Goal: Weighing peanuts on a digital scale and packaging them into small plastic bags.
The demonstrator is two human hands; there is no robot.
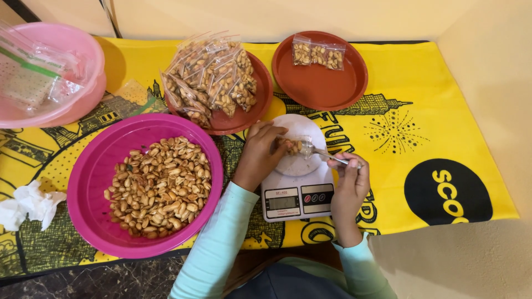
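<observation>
Overhead, the left hand (260, 152) holds a small clear bag of peanuts (292, 146) on a white kitchen scale (297, 191), while the right hand (350, 180) pinches a metal spoon (327, 155) at its mouth.

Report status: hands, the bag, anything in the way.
Left hand holds small clear bag over scale. Right hand holds spoon at bag mouth. Nothing in the way.

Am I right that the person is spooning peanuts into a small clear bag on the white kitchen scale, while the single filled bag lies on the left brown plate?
Not quite: the head view shows the single filled bag on the right brown plate; the left brown plate holds a heap of bags. The rest is right.
</observation>
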